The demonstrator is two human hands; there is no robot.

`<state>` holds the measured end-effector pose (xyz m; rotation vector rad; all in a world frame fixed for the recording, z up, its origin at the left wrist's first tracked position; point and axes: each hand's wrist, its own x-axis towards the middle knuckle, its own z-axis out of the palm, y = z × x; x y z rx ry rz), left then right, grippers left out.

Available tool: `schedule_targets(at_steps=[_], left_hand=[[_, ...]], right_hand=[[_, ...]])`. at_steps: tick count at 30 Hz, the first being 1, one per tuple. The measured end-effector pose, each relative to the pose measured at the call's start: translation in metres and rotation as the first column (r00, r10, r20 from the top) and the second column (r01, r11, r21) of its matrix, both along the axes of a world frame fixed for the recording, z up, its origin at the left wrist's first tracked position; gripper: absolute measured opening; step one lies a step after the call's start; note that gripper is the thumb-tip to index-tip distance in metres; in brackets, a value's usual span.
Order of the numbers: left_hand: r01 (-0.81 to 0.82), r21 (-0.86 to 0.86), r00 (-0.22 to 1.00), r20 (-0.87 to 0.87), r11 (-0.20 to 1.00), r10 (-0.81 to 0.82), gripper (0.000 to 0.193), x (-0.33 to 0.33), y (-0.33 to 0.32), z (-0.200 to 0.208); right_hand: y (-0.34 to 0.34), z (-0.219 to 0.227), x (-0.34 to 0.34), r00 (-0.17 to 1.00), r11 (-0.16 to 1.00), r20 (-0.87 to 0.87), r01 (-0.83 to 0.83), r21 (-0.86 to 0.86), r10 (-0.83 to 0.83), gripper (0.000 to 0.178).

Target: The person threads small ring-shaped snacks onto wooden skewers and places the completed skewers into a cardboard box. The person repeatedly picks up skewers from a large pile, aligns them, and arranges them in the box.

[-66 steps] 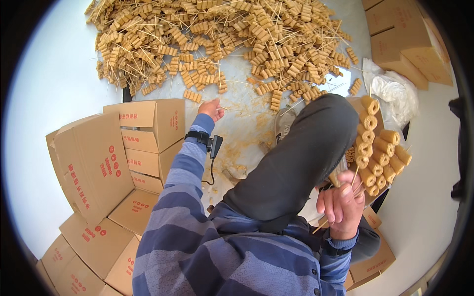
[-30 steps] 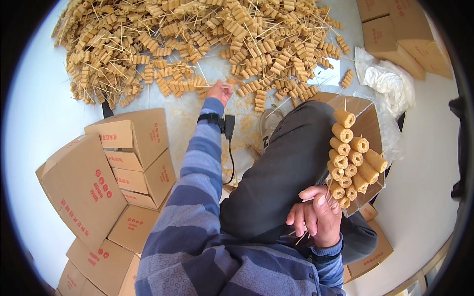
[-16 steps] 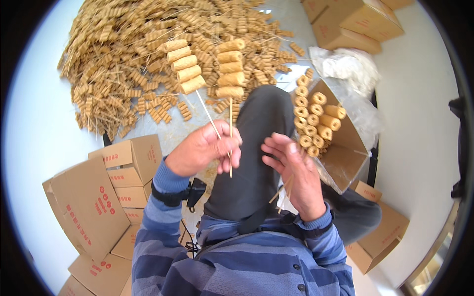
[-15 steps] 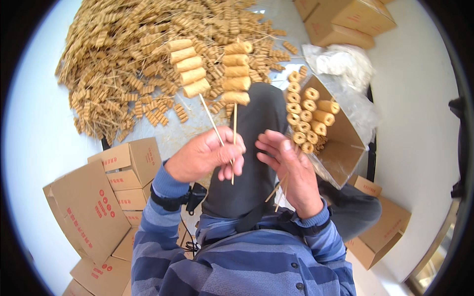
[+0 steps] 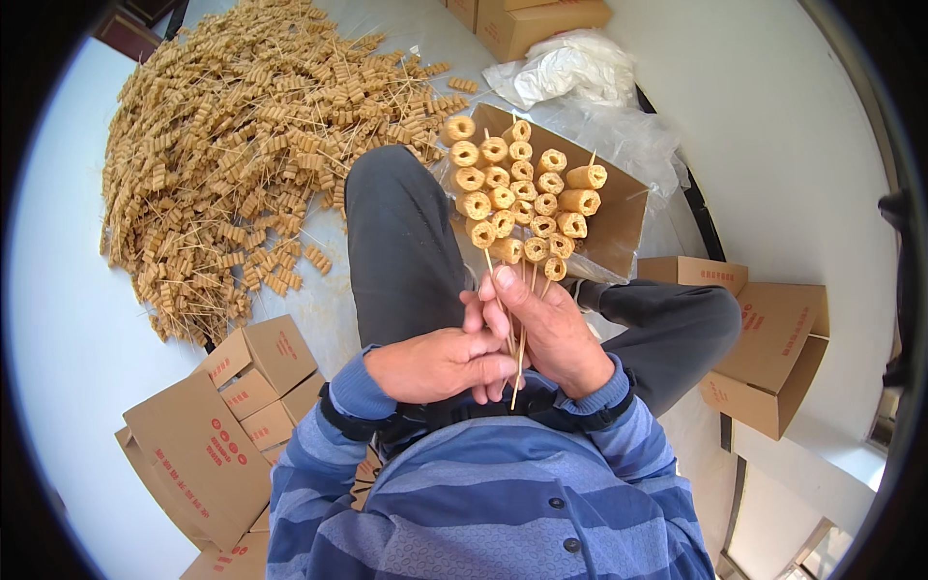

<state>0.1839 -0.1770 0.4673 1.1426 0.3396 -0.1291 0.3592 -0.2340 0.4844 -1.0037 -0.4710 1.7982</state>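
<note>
A bunch of skewers (image 5: 522, 188), each threaded with golden, hollow rolled pieces, fans out above my two hands. Their thin bare sticks come together between my fingers. My right hand (image 5: 561, 333) is closed around the sticks from the right, its thumb along the front. From the left, my left hand (image 5: 435, 365) meets it, thumb and fingers closed on the lower ends of sticks. Some fingers overlap where the hands touch, so I cannot tell exactly which sticks each one grips. Right behind the rolled pieces stands an open cardboard box (image 5: 619, 224) lined with clear plastic.
A large pile of similar skewers (image 5: 232, 145) covers the floor at the far left. Cardboard boxes stand at the left (image 5: 198, 440), at the right (image 5: 773, 343) and at the back (image 5: 541, 24). White plastic sheeting (image 5: 570, 72) lies behind the lined box. My bent legs flank the hands.
My left hand has moved right and down, bringing its two skewers to the bunch in my right hand. The hands now touch. The view has shifted to the right.
</note>
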Motion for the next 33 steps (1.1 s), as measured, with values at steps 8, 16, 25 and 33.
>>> schedule_targets(at_steps=[8, 16, 25, 33], left_hand=[[-0.657, -0.105, 0.707, 0.257, 0.746, 0.659, 0.078, 0.004, 0.051, 0.005], [-0.505, -0.541, 0.571, 0.375, 0.673, 0.73, 0.072, 0.044, 0.037, 0.011], [-0.603, -0.547, 0.525, 0.276, 0.581, 0.805, 0.046, 0.043, 0.033, 0.007], [-0.635, -0.555, 0.527, 0.198, 0.538, 0.827, 0.056, 0.045, 0.027, 0.006]], right_hand=[[-0.018, -0.003, 0.013, 0.999, 0.997, -0.048, 0.004, 0.083, 0.0, 0.033], [-0.019, 0.006, 0.01, 0.997, 0.996, 0.043, -0.064, 0.063, 0.061, 0.036], [-0.018, 0.002, 0.007, 0.988, 0.999, 0.15, -0.031, 0.018, 0.028, 0.039], [-0.022, -0.009, 0.004, 0.981, 0.999, 0.196, -0.014, 0.035, 0.007, 0.038]])
